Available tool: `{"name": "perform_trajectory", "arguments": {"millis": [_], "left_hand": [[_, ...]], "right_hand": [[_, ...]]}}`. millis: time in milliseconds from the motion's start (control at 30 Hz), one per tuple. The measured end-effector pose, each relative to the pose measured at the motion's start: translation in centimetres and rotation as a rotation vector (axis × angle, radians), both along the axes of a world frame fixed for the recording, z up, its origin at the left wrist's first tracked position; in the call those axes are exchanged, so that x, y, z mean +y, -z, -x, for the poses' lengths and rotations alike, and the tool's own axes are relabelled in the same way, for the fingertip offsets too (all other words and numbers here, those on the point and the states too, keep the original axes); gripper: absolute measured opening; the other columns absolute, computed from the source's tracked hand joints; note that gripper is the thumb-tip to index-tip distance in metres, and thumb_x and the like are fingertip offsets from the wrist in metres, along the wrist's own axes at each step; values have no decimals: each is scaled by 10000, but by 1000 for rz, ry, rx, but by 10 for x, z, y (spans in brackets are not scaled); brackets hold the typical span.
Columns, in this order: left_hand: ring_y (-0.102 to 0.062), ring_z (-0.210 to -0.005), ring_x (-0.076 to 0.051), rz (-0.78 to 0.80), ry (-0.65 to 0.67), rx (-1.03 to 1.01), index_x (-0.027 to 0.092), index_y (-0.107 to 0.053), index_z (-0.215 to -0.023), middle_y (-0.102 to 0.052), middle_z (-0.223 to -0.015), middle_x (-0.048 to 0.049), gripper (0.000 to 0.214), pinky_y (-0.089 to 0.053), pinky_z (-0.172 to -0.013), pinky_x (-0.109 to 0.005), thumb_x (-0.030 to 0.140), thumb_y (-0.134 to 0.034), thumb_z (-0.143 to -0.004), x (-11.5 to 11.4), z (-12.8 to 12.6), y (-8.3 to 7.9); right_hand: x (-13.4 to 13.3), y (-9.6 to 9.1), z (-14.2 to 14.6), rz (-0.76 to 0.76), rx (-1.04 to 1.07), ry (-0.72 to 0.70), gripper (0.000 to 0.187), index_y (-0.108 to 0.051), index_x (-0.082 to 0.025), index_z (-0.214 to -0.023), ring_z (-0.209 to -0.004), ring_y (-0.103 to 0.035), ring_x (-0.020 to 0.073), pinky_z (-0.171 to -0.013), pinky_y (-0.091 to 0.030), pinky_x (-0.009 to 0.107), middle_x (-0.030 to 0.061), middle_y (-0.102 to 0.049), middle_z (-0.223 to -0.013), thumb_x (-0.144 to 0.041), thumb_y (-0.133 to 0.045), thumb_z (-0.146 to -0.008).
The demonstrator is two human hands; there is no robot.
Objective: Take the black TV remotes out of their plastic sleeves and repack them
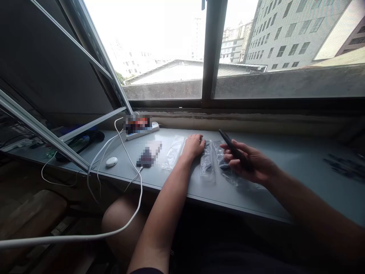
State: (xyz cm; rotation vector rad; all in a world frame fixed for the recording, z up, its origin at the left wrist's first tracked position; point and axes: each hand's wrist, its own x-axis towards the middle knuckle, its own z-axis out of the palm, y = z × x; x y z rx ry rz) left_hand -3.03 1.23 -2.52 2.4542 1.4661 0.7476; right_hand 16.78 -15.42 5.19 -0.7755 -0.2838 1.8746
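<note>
My left hand (194,146) rests on the grey ledge (285,167), its fingers curled down onto the top of a clear plastic bag with dark parts (206,161). My right hand (248,161) is closed around a slim black pen-like tool (231,146) whose tip points up and to the left, above a second clear bag (228,173). Another clear bag (174,152) lies just left of my left hand.
A white power strip (142,129) sits near the window with white cables (134,163) trailing off the ledge. A white oval device (111,161) and a dark blurred item (148,156) lie at left. Dark parts (345,167) lie at far right. A metal frame (42,131) slants across the left.
</note>
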Motion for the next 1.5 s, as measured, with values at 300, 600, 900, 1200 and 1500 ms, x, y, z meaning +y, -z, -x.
{"name": "perform_trajectory", "arguments": {"millis": [300, 600, 900, 1200, 1500], "left_hand": [[-668, -1377, -303, 10, 2, 1, 204, -758, -1349, -774, -1423, -124, 345, -475, -1241, -416, 352, -561, -1107, 1, 0, 0], [-658, -1396, -306, 18, -10, -20, 185, -746, -1378, -766, -1443, -129, 365, -471, -1246, -424, 352, -561, -1112, -4, -2, -4], [-655, -1400, -338, 46, -50, -14, 190, -742, -1395, -773, -1445, -124, 382, -473, -1231, -455, 383, -564, -1117, -9, -3, -7], [-663, -1385, -334, 37, -54, -4, 193, -749, -1380, -778, -1427, -128, 383, -483, -1219, -454, 386, -550, -1115, -8, -2, -5], [-663, -1380, -326, 39, -58, -15, 205, -744, -1387, -775, -1429, -125, 384, -480, -1227, -457, 386, -542, -1115, -6, -2, -3]], "right_hand": [[2, 4, -5, -89, 2, -52, 418, -645, -192, -1482, -597, -589, 162, -342, -485, 189, 81, -669, -911, -392, -432, -1184], [0, 3, -5, -98, 31, -75, 313, -687, -192, -1363, -587, -546, 157, -380, -521, 210, 33, -596, -820, -358, -563, -1128], [2, 3, -3, -4, -84, 0, 311, -702, -175, -1308, -765, -717, 223, -535, -672, 290, 139, -732, -1011, -409, -609, -1124], [1, 6, 0, -142, -126, 25, 258, -693, -254, -1346, -706, -676, 178, -505, -629, 259, 86, -734, -1018, -217, -641, -1096], [3, 17, -1, -325, -405, 46, 344, -788, -226, -1267, -873, -815, 207, -744, -737, 301, 98, -837, -1079, -101, -843, -952]]}}
